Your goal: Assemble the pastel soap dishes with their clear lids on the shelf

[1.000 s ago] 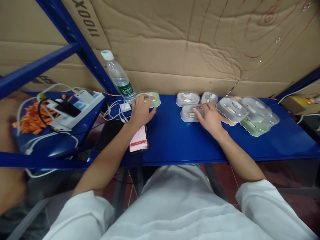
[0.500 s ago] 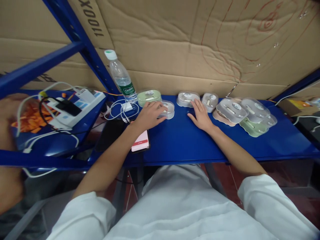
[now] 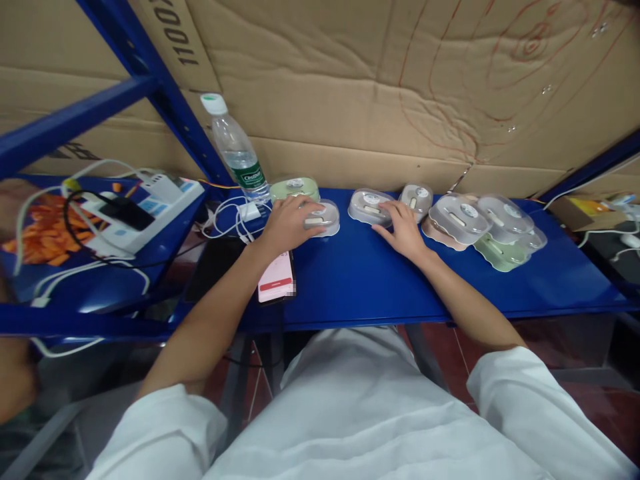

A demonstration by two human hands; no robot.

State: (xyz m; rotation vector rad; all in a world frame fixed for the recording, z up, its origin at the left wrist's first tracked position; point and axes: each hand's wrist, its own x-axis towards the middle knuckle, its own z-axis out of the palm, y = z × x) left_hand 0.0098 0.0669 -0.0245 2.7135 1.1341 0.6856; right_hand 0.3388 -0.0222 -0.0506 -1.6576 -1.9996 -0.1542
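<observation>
My left hand is closed around a small oval case with a clear lid and grey inside, fingers over its left part and thumb on the near side. Behind that hand sits a similar green case, partly covered. My right hand grips the right end of another grey clear-lidded case, its fingers on top and thumb at the near edge. Just beyond those fingers stands one more grey case. A phone with a lit pink screen lies under my left wrist.
Several more clear-lidded cases are piled at the right of the blue table. A water bottle stands at the back left near a white cable. Further left are a power strip, orange pieces and another person's blurred arm.
The case at my right hand has come slightly nearer and turned a little, with my fingers now over its end. The left case has shifted slightly left under my hand. The view has moved a little.
</observation>
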